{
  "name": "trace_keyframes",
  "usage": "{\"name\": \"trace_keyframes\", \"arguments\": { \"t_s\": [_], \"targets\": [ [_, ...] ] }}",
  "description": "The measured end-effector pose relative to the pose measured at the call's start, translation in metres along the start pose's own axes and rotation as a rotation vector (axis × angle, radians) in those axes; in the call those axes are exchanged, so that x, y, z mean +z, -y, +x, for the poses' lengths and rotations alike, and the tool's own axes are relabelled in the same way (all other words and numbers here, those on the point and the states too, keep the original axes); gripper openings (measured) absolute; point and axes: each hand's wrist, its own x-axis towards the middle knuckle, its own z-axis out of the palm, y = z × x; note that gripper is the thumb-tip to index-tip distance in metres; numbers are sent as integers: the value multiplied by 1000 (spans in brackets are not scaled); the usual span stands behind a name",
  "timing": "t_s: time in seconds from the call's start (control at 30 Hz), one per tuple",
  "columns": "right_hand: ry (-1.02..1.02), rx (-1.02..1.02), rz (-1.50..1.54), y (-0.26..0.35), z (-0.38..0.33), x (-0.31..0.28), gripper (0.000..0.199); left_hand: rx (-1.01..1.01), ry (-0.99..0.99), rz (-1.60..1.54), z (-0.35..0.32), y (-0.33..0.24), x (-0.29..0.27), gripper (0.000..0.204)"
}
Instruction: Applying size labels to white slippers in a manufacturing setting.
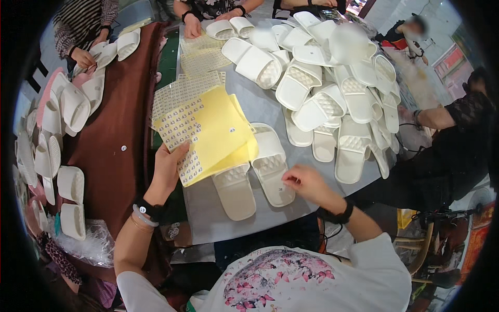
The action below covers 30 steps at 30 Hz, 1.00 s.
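Slippers (pixel 252 174) lie paired on our grey table (pixel 218 218) amid crowded workers; left hand (pixel 169 169) pinches yellow sticker sheets (pixel 208 130), right hand (pixel 304 182) fingertips pressed together beside them.

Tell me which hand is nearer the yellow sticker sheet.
Left. The left hand grips the yellow sticker sheet at its lower left edge; the right hand is apart to the right, over a white slipper.
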Motion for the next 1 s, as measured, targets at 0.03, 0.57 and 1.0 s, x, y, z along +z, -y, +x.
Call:
{"name": "trace_keyframes", "arguments": {
  "t_s": [0.03, 0.57, 1.0],
  "targets": [
    [-28, 25, 27, -3, -7, 10, 10, -22, 52, -23, -3, 2, 3, 22],
    [-187, 39, -216, -1, -22, 45, 13, -67, 159, 354, -21, 23, 20, 21],
    [-50, 57, 93, -19, -24, 30, 7, 44, 156, 396, -22, 27, 19, 20]
  ]
}}
